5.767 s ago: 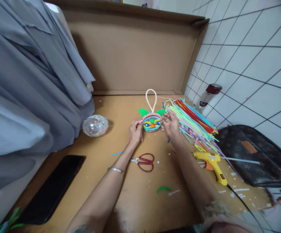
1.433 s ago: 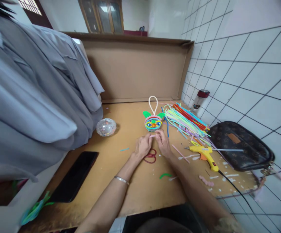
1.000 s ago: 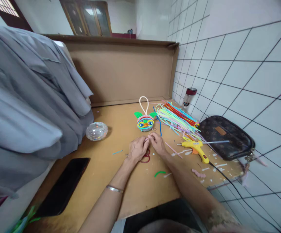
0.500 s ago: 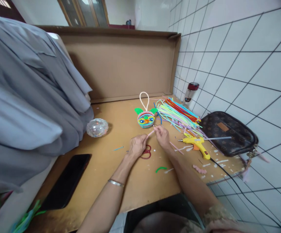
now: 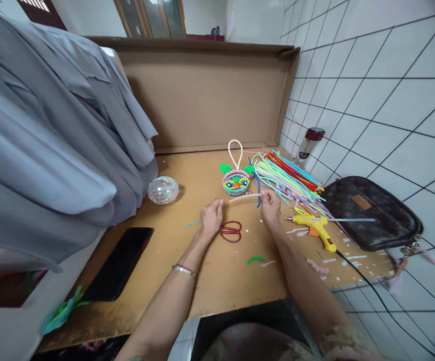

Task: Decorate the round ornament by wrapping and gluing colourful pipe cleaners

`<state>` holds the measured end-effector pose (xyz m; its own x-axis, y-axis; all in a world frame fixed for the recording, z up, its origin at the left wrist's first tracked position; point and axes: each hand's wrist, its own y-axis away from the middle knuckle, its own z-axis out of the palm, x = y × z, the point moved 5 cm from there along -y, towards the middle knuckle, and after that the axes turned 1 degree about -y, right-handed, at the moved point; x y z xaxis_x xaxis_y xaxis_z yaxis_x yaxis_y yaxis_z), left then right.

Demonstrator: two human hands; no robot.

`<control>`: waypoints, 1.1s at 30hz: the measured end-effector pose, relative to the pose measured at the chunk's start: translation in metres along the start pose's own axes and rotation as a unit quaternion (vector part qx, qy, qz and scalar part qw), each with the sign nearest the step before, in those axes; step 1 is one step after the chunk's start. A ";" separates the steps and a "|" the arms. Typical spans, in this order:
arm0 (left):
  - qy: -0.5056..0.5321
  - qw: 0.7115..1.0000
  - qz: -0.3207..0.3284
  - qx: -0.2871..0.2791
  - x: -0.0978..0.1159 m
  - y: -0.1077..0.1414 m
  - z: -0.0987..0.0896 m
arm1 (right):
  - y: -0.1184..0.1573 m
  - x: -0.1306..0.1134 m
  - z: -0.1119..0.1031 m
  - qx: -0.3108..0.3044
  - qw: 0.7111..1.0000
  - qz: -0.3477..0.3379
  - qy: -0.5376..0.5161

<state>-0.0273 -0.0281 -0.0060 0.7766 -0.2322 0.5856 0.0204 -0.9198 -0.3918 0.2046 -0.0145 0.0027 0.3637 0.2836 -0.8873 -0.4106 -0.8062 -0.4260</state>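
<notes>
A thin pale-pink pipe cleaner (image 5: 245, 197) stretches leftward from the pinched fingers of my right hand (image 5: 270, 205). Its free end stops just short of my left hand (image 5: 212, 216), whose fingers are closed; whether anything is in them is hidden. Red-handled scissors (image 5: 231, 231) lie beside my left hand, blades out of sight. Behind both hands stands a round ornament (image 5: 236, 183) with a colourful face, green ears and a white loop on top. A short green piece (image 5: 255, 259) rests on the table nearer me.
Many coloured pipe cleaners (image 5: 288, 175) lie at right, near a yellow glue gun (image 5: 317, 226) and a brown bag (image 5: 375, 213). A clear faceted ball (image 5: 163, 190) and a black phone (image 5: 119, 265) are at left. Cardboard (image 5: 209, 100) stands behind; a bottle (image 5: 309, 143) is by the wall.
My hands have moved apart. The pink pipe cleaner, earlier spanning between both hands, now extends from my right hand alone. More of the scissors' handles shows. The whole view has shifted slightly.
</notes>
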 end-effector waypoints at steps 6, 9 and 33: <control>0.050 0.989 0.055 0.132 0.004 0.002 -0.014 | 0.002 -0.001 0.007 -0.034 0.999 0.009 -0.024; 0.023 0.981 0.149 0.119 0.025 0.009 -0.009 | 0.009 -0.006 0.017 -0.070 0.996 0.013 -0.055; -0.041 0.983 0.159 -0.085 0.031 0.013 0.018 | 0.037 -0.032 0.038 -0.284 0.873 -0.306 0.253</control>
<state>0.0086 -0.0413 -0.0059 0.7746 -0.4972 0.3909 -0.3316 -0.8456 -0.4184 0.1461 -0.0341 0.0084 0.7514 0.6018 -0.2706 0.4186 -0.7518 -0.5095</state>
